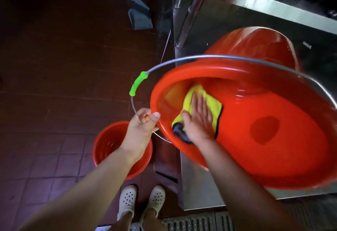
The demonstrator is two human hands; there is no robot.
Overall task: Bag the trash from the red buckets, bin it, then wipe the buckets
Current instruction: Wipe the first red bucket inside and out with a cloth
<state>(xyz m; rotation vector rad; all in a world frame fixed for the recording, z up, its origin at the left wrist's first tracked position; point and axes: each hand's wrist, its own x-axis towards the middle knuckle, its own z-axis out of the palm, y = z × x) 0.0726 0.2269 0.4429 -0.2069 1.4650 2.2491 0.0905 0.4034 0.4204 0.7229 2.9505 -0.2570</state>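
Three red buckets show in the head view. Nearest and largest, the tilted bucket (255, 139) lies on its side on the steel counter (197, 185), its mouth turned toward the person and its rim hanging past the counter's left edge. Its wire handle (200, 58) arcs over the rim, and a green grip sleeve (138, 83) sits on the wire at the left.

At the rim's left side the left hand (144, 123) has its fingers curled round the wire, with the thumb laid against the rim. Inside the tilted bucket the right hand (199, 119) lies flat, fingers straight and together, pressing a yellow cloth (206, 101) against the inner wall; nothing is pinched. A dark edge trims the cloth, and a grey fold (179, 131) of it shows below the palm.

Behind, a second bucket (255, 44) rests on the same counter, close behind the first; whether they touch I cannot tell. On the dark tiled floor (54, 66), under the left forearm, stands a smaller bucket (107, 145), upright and open.

Further off on the floor a grey dustpan (139, 14) stands against the counter's end. White perforated clogs (142, 199) show at the bottom, beside a metal floor grate (197, 221).
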